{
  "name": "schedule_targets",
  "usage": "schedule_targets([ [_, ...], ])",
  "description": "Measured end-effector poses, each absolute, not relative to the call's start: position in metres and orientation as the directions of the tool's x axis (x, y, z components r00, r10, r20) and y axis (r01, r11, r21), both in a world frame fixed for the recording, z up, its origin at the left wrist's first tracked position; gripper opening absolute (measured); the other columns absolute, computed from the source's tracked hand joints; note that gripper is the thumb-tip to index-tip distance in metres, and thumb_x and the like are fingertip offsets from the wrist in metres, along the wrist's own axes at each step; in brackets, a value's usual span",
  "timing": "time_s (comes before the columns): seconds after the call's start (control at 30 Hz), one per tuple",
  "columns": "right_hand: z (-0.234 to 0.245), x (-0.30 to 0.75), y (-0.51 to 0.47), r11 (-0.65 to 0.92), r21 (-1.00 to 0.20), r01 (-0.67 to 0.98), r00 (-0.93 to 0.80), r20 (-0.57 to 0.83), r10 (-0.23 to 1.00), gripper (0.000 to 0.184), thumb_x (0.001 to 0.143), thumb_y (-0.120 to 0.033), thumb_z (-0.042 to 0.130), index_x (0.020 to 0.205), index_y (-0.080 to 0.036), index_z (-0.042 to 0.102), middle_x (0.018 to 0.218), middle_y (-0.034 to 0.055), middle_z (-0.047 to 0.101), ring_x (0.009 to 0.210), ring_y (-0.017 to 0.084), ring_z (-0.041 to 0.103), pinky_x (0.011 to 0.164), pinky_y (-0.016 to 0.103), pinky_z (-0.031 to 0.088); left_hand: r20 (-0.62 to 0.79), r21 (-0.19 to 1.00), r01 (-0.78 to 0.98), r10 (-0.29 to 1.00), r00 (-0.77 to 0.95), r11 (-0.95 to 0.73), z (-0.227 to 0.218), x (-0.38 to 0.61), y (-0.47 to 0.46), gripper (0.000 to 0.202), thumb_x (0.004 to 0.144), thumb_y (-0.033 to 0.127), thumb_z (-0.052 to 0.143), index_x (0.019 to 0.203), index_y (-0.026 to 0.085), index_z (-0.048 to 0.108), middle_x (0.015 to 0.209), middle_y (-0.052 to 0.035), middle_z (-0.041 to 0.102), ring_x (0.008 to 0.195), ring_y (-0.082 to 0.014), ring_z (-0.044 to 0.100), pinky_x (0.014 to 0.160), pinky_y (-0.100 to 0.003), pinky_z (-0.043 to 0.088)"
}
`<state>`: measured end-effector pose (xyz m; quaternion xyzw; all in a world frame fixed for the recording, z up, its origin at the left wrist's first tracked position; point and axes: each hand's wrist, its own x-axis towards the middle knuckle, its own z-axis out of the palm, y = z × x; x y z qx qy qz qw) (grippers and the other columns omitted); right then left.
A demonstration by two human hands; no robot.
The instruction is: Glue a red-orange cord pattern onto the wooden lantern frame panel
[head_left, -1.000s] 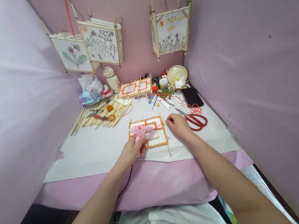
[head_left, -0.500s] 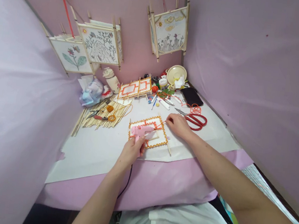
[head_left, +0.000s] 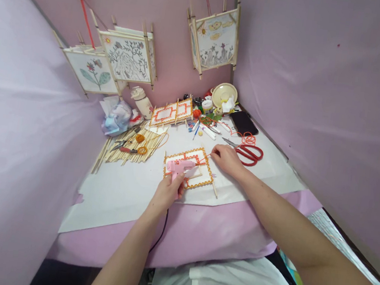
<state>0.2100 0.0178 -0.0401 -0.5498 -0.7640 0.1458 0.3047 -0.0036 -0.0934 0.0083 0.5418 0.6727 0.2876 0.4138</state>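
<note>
From my distant seat I see the white paper-covered table (head_left: 109,197); near its front edge, the square white panel with wavy mustard-yellow border (head_left: 202,181) lies flat, I think so that both hands reach it easily. My left hand (head_left: 171,189) has its grip closed around the pink plastic glue gun (head_left: 180,165) above the panel, probably for careful aiming, while my right hand (head_left: 224,159) pinches the thin orange-red yarn (head_left: 206,157), perhaps for keeping it straight.
</note>
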Motion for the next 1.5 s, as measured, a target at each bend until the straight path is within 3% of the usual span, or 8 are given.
schedule_targets([
  [0.6, -0.044, 0.211, 0.020, 0.387, -0.606, 0.695, -0.205, 0.349, 0.915, 0.013, 0.086, -0.018, 0.057, 0.077, -0.019, 0.066, 0.083, 0.0053, 0.070, 0.080, 0.020, 0.057, 0.072, 0.031, 0.037, -0.137, 0.676, 0.710, 0.980, -0.145, 0.200, 0.022, -0.019, -0.115, 0.049, 0.088, 0.061, 0.042, 0.065, 0.020, 0.055, 0.054, -0.0011, 0.058, 0.054, -0.0177, 0.056, 0.057, -0.027, 0.038],
  [0.9, -0.039, 0.214, 0.010, 0.526, -0.650, 0.549, -0.300, 0.435, 0.849, 0.009, 0.086, -0.022, 0.062, 0.079, -0.020, 0.068, 0.083, 0.0032, 0.068, 0.084, 0.019, 0.056, 0.075, 0.030, 0.040, 0.165, 0.208, 0.888, 0.880, -0.446, 0.411, 0.013, -0.108, -0.120, 0.037, 0.086, 0.049, 0.048, 0.089, 0.015, 0.060, 0.089, -0.0134, 0.063, 0.079, -0.0288, 0.060, 0.065, -0.036, 0.042],
  [1.13, -0.038, 0.214, 0.006, 0.546, -0.669, 0.504, -0.315, 0.447, 0.837, 0.008, 0.082, -0.020, 0.064, 0.075, -0.020, 0.067, 0.079, 0.0022, 0.069, 0.081, 0.019, 0.057, 0.074, 0.031, 0.040, 0.094, 0.139, 0.853, 0.851, -0.517, 0.503, 0.007, -0.131, -0.115, 0.060, 0.079, 0.058, 0.056, 0.110, 0.007, 0.062, 0.107, -0.0222, 0.061, 0.100, -0.0373, 0.058, 0.082, -0.045, 0.046],
  [1.23, -0.038, 0.214, 0.005, 0.539, -0.663, 0.520, -0.313, 0.440, 0.842, 0.009, 0.082, -0.020, 0.064, 0.074, -0.020, 0.066, 0.078, 0.0025, 0.068, 0.081, 0.019, 0.057, 0.073, 0.031, 0.039, 0.181, 0.071, 0.845, 0.826, -0.533, 0.530, 0.020, -0.113, -0.118, 0.069, 0.077, 0.062, 0.059, 0.121, 0.010, 0.061, 0.119, -0.0235, 0.058, 0.111, -0.0431, 0.052, 0.088, -0.055, 0.043],
  [1.3, -0.038, 0.213, 0.005, 0.529, -0.659, 0.535, -0.311, 0.428, 0.849, 0.009, 0.082, -0.020, 0.064, 0.074, -0.020, 0.066, 0.077, 0.0026, 0.068, 0.080, 0.019, 0.057, 0.073, 0.030, 0.039, 0.313, 0.108, 0.881, 0.825, -0.471, 0.461, 0.027, -0.091, -0.117, 0.063, 0.081, 0.059, 0.058, 0.125, 0.014, 0.061, 0.120, -0.0212, 0.058, 0.113, -0.0421, 0.050, 0.090, -0.058, 0.042],
  [1.37, -0.038, 0.212, 0.004, 0.517, -0.656, 0.551, -0.310, 0.415, 0.856, 0.009, 0.082, -0.021, 0.064, 0.074, -0.020, 0.067, 0.077, 0.0027, 0.067, 0.079, 0.018, 0.056, 0.073, 0.030, 0.038, 0.419, 0.196, 0.958, 0.866, -0.274, 0.209, 0.029, -0.063, -0.109, 0.042, 0.087, 0.043, 0.055, 0.119, 0.018, 0.066, 0.114, -0.0156, 0.060, 0.109, -0.0334, 0.053, 0.093, -0.050, 0.042],
  [1.43, -0.037, 0.211, 0.003, 0.507, -0.654, 0.562, -0.307, 0.404, 0.862, 0.009, 0.082, -0.022, 0.063, 0.074, -0.020, 0.067, 0.077, 0.0027, 0.067, 0.079, 0.018, 0.056, 0.072, 0.030, 0.038, 0.410, 0.247, 0.964, 0.912, -0.010, -0.100, 0.024, -0.034, -0.096, 0.029, 0.090, 0.027, 0.050, 0.108, 0.023, 0.072, 0.109, -0.0110, 0.060, 0.105, -0.0265, 0.053, 0.095, -0.043, 0.042],
  [1.5, -0.037, 0.211, 0.002, 0.499, -0.653, 0.570, -0.305, 0.395, 0.866, 0.010, 0.083, -0.022, 0.063, 0.074, -0.019, 0.066, 0.078, 0.0026, 0.067, 0.079, 0.018, 0.055, 0.072, 0.030, 0.037, 0.339, 0.266, 0.940, 0.934, 0.117, -0.215, 0.016, -0.009, -0.080, 0.033, 0.086, 0.014, 0.047, 0.100, 0.026, 0.075, 0.106, -0.0089, 0.060, 0.103, -0.0258, 0.050, 0.092, -0.042, 0.041],
])
